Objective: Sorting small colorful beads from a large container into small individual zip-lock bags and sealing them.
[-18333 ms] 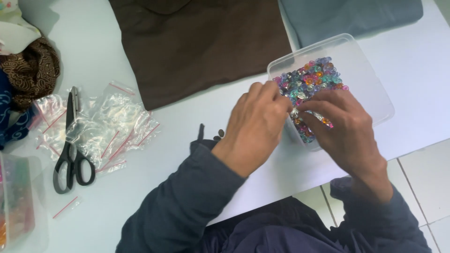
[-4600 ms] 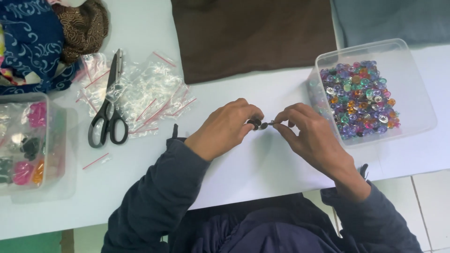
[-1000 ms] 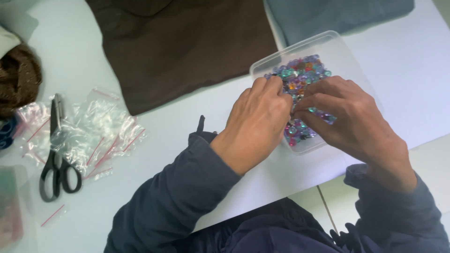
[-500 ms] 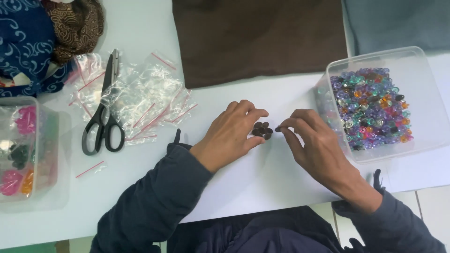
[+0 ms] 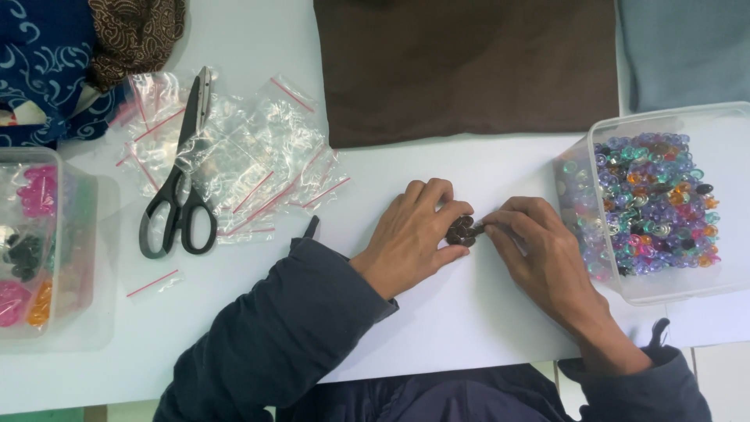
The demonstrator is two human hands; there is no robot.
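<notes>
Hands at the near edge of the white bench: left hand and right hand both pinch a small dark flower-shaped piece between their fingertips. Clear tub of coloured beads lies by the right edge; scissors rest on small clear bags toward the left; brown cloth at the far edge

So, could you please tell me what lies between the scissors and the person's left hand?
In the head view, a heap of small clear zip bags lies between the scissors and the left hand, then bare white table.
</notes>
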